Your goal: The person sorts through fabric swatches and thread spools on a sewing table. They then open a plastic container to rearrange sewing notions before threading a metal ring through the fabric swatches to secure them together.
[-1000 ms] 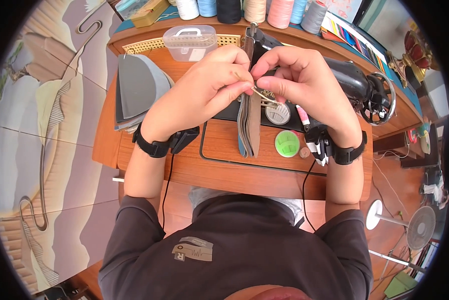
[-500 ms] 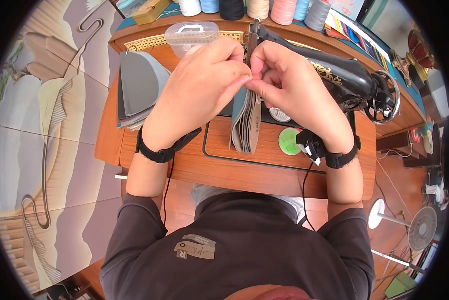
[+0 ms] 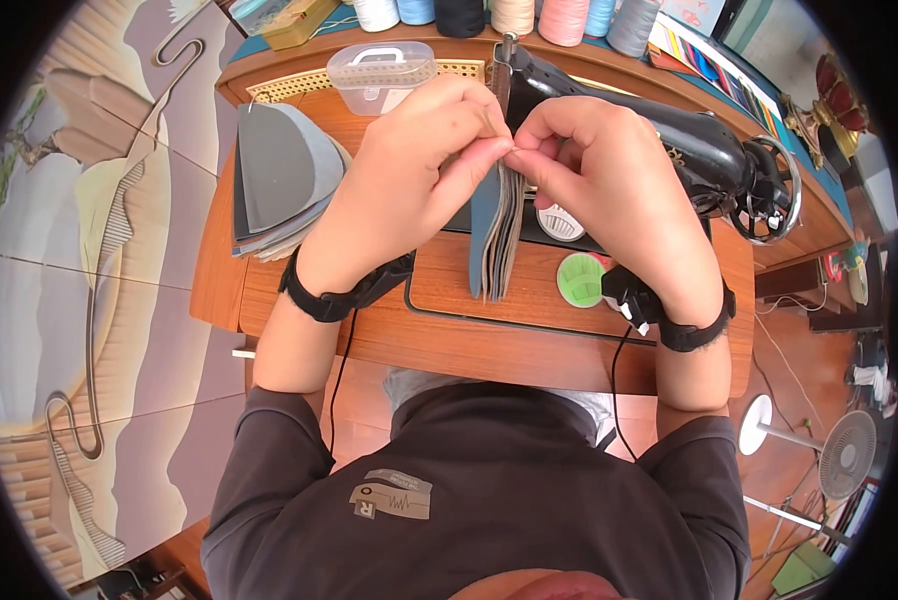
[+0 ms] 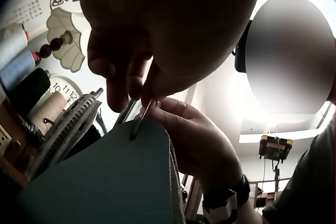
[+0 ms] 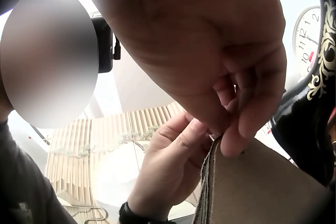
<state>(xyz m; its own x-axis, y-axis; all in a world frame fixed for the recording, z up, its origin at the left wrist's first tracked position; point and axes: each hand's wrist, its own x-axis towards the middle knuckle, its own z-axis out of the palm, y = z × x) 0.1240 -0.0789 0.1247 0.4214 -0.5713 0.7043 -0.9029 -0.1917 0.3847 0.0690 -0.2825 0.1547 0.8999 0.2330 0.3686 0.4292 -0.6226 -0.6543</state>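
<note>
A bundle of fabric swatches (image 3: 494, 240) hangs upright below both hands, over the sewing machine table, with its layered edges toward me. In the left wrist view a thin cord (image 4: 138, 125) runs through a hole near the top corner of the blue-grey outer swatch (image 4: 121, 166). My left hand (image 3: 419, 145) pinches the cord between thumb and fingers. Right against it, my right hand (image 3: 609, 165) also pinches with thumb and forefinger, at the bundle's top corner in the right wrist view. The cord ends are hidden by the fingertips.
A black sewing machine (image 3: 689, 160) stands behind the right hand. Another swatch stack (image 3: 284, 175) lies at left, near a clear plastic box (image 3: 354, 72). Round green (image 3: 581, 280) and white (image 3: 561, 224) cases sit near the right wrist. Thread spools (image 3: 564, 22) line the back.
A loop of cord that showed below the fingers is now hidden in the head view. The fingertips have closed together, and the bundle has turned to show its blue side and layered edges.
</note>
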